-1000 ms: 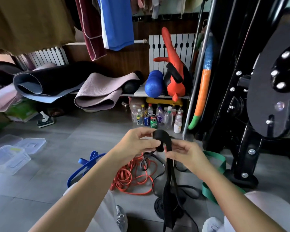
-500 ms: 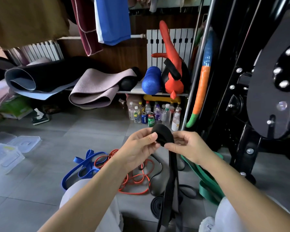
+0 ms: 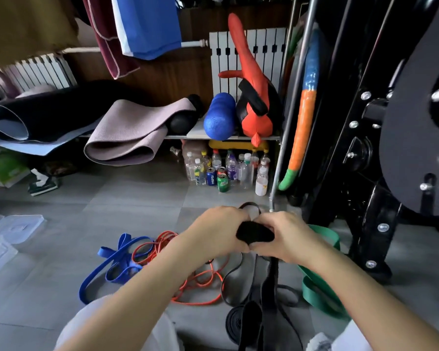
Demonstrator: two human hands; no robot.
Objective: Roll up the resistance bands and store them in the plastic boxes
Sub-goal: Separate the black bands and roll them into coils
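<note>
A partly rolled black resistance band (image 3: 254, 232) sits between my two hands, its loose tail hanging down toward the floor. My left hand (image 3: 218, 230) grips the roll from the left and my right hand (image 3: 285, 235) grips it from the right, thumbs meeting under it. On the floor lie a blue band (image 3: 112, 266), an orange band (image 3: 195, 279), a green band (image 3: 317, 290) and a coiled black band (image 3: 234, 323). Clear plastic boxes (image 3: 8, 234) stand at the far left.
A black gym machine (image 3: 380, 148) fills the right side. Bottles and cans (image 3: 226, 171) stand under a shelf holding yoga mats (image 3: 122, 133), a blue foam roller (image 3: 218, 116) and a red bag. Clothes hang above. My knees are at the bottom edge.
The roll has grown thicker and both hands have closed in around it, lower in view. The camera tilted slightly, shifting the floor bands.
</note>
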